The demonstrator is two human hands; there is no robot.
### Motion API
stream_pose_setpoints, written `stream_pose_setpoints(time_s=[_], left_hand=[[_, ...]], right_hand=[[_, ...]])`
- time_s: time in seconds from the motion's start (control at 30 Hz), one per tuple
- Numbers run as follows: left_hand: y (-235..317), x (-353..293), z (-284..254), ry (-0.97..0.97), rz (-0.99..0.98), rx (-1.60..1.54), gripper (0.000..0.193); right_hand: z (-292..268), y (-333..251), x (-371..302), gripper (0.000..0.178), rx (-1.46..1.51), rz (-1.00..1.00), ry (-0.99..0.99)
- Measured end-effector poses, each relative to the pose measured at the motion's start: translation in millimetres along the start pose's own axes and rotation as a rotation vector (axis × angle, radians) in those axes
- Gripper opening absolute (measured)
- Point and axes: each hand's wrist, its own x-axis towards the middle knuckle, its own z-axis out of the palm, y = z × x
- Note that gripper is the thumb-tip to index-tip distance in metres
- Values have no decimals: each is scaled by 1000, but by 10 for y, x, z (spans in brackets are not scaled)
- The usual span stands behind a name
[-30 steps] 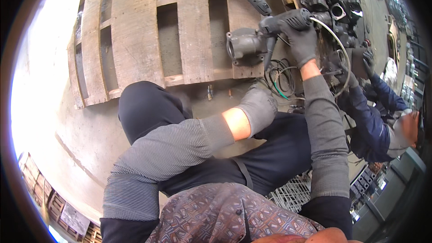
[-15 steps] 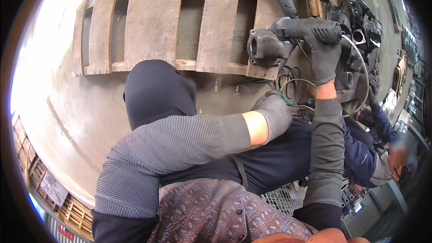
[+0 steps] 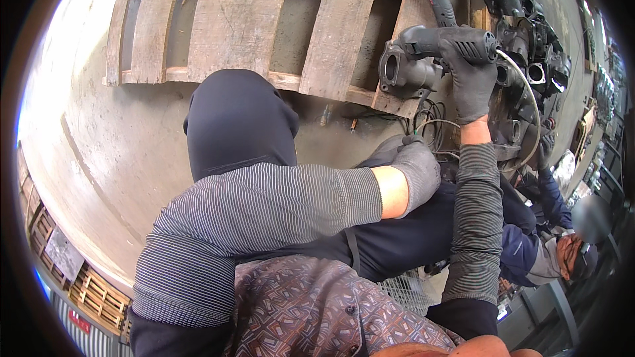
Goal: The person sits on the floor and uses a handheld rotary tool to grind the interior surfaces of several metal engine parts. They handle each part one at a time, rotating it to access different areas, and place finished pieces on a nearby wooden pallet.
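Observation:
My right hand (image 3: pixel 471 82), in a dark grey glove, grips the vented body of a dark grey corded power tool (image 3: pixel 423 43); its working end is hard to make out. A pale cable (image 3: pixel 529 86) curves down from the tool's rear. Just below and behind the tool, a dark metal casting (image 3: pixel 395 69) with a round flanged opening rests at the pallet's corner. My gloved left hand (image 3: pixel 418 172) is closed, with the cable at its fingertips beside a small green section. A second grey power tool (image 3: pixel 438 0) lies on the pallet, beyond the first.
A worn wooden pallet (image 3: pixel 238 13) fills the far side. Several dark castings (image 3: pixel 529 33) are heaped at right, with coiled black cable (image 3: pixel 433 116) below the pallet corner. A co-worker in dark blue (image 3: pixel 522 248) is at the right. Concrete floor (image 3: pixel 99 178) spreads left.
The pallet, casting and tools appear shifted slightly right in view. My left hand has moved a little right, and its fingers now cover more of the cable. The right hand keeps its grip.

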Motion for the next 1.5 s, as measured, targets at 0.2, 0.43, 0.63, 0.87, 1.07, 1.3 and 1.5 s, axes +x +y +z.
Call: stream_pose_setpoints(time_s=[0.2, 0.43, 0.63, 0.87, 1.07, 1.3, 1.5], left_hand=[[-27, -15, -7, 74, -34, 29, 25], [-26, -19, -4, 43, -16, 45, 25], [-47, -68, -89, 7, -5, 36, 24], [-73, -80, -85, -6, -15, 11, 24], [-53, -96, -102, -5, -10, 41, 24], [-53, -45, -47, 0, 5, 47, 32], [-54, -12, -49, -60, -24, 43, 34]], right_hand=[[40, -68, 2, 30, -88, -8, -35], [18, 12, -4, 30, -53, 23, -37], [-49, 101, 50, 33, -189, -25, -107], [-52, 75, 52, 32, -202, 50, -114], [-30, 68, 43, 31, -191, 34, -119], [-34, -9, 47, 30, -231, 111, -184], [16, -45, 70, 28, -247, 90, -192]])
